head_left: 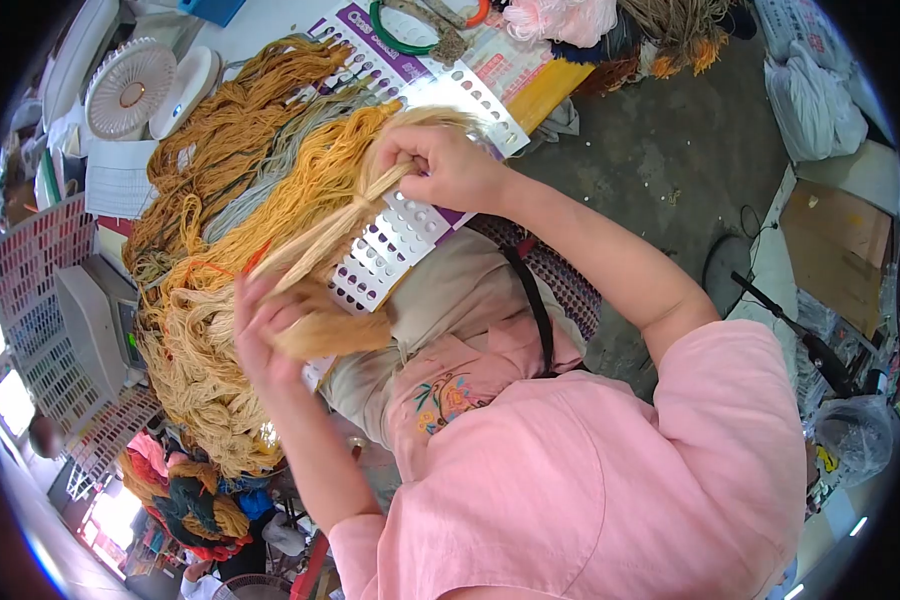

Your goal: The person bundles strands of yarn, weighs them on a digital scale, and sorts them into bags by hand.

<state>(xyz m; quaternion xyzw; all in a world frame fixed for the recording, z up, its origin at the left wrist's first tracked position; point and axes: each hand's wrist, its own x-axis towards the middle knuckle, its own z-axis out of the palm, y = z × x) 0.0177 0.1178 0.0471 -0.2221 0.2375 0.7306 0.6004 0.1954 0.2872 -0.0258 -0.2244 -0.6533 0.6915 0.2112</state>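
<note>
A pale beige skein of embroidery thread [320, 235] is stretched between my two hands above the table. My right hand [448, 168] is closed in a pinch on its upper end, and blond strands fan out past the fingers. At the other end, my left hand [265, 325] is wrapped round the skein, a little blurred, with a loose tail [340, 335] of thread hanging beside it. Beneath the skein lies a white card [402, 232] with rows of holes. Loose thread piles lie alongside: brown [210, 120], grey [255, 180], golden yellow [315, 160] and cream [205, 370].
Purple-and-white printed cards [380, 50] lie at the table's far side near a green ring handle [400, 45] and pink thread [560, 20]. A small white fan [130, 90] and plastic baskets [45, 270] stand at left. White plastic bags [815, 110] are at right.
</note>
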